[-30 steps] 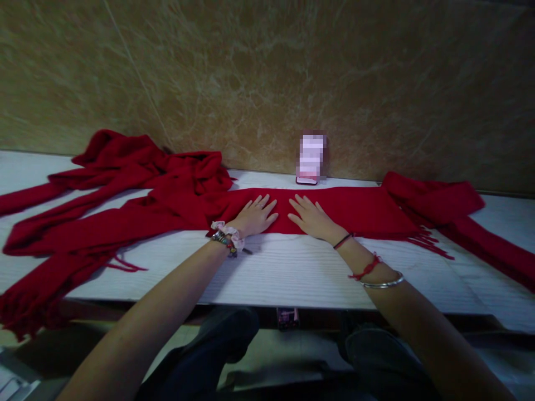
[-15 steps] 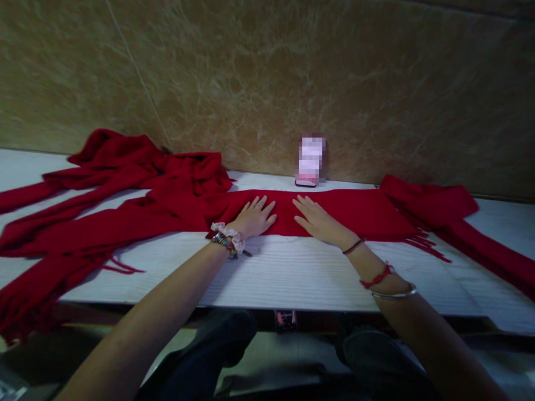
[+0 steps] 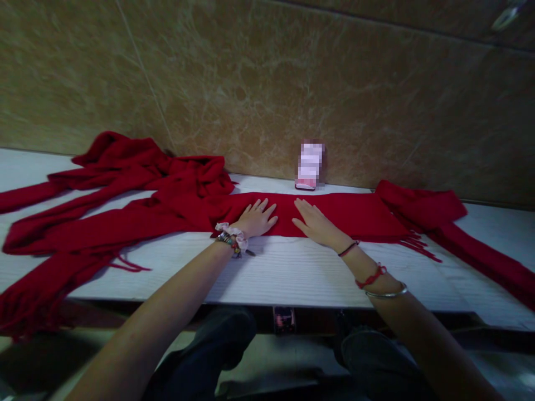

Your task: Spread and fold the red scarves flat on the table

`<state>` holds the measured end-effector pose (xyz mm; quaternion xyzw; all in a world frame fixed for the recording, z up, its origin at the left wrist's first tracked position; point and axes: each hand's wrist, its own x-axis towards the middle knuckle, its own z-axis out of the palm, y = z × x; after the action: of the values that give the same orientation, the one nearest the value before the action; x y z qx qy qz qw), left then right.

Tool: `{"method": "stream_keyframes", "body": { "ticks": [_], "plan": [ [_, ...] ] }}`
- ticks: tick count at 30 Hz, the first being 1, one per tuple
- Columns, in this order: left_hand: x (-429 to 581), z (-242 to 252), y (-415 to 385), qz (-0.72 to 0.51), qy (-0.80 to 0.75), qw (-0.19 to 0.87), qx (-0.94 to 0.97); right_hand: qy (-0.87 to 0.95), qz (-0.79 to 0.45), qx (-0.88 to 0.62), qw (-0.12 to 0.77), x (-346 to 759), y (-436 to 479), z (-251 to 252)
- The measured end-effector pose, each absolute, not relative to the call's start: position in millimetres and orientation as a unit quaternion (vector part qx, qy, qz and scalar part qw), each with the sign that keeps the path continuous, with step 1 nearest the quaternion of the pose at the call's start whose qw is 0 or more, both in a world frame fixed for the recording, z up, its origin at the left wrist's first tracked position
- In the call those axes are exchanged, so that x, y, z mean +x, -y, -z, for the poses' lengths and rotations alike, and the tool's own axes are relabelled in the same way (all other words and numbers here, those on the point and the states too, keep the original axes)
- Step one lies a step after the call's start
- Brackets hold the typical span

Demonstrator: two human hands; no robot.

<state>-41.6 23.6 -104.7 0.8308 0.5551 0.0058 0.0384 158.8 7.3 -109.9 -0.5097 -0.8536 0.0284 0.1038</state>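
Observation:
A red fringed scarf lies flat along the middle of the white table. My left hand rests on it, palm down with fingers spread. To its right, my right hand also lies flat on the red fabric, thumb apart from the fingers. Between the two hands a short stretch of smooth cloth shows. The scarf's fringe hangs toward me at the right. Left of my hands the cloth runs into a crumpled heap of red fabric; I cannot tell where one piece ends and another starts.
A folded red cloth lies at the right, a strip of it trailing to the table's right side. A phone with a blurred screen leans on the brown marbled wall behind. The white table has its front edge near my legs.
My right hand has shifted slightly left on the scarf. My left hand stays nearly in place. The view has tilted a little, showing more of the wall.

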Motion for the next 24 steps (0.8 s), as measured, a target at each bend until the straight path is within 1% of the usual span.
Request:
{"method": "stream_keyframes", "body": {
  "ticks": [3,9,12,15,19,24],
  "plan": [
    [-43.5,105.1,-24.3,-0.006,-0.555,0.041,0.831,0.86,-0.024,-0.507,0.051,155.5,-2.8,112.2],
    [-42.6,103.9,-20.4,-0.008,-0.571,0.04,0.82,0.802,0.026,-0.597,-0.009,194.5,1.8,107.5],
    [-36.8,103.3,-14.4,-0.018,-0.548,0.014,0.836,0.801,0.042,-0.597,0.017,186.5,1.5,101.0],
    [-33.1,104.0,-10.9,-0.016,-0.518,0.043,0.854,0.829,0.019,-0.555,0.065,156.1,-1.5,100.8],
    [-37.1,102.0,-13.0,0.031,-0.526,0.095,0.845,0.844,-0.027,-0.534,0.046,137.0,-4.8,111.0],
    [-42.0,95.4,-17.3,0.065,-0.519,0.123,0.843,0.815,-0.024,-0.577,0.033,170.7,-5.0,119.9]
  ]
}}
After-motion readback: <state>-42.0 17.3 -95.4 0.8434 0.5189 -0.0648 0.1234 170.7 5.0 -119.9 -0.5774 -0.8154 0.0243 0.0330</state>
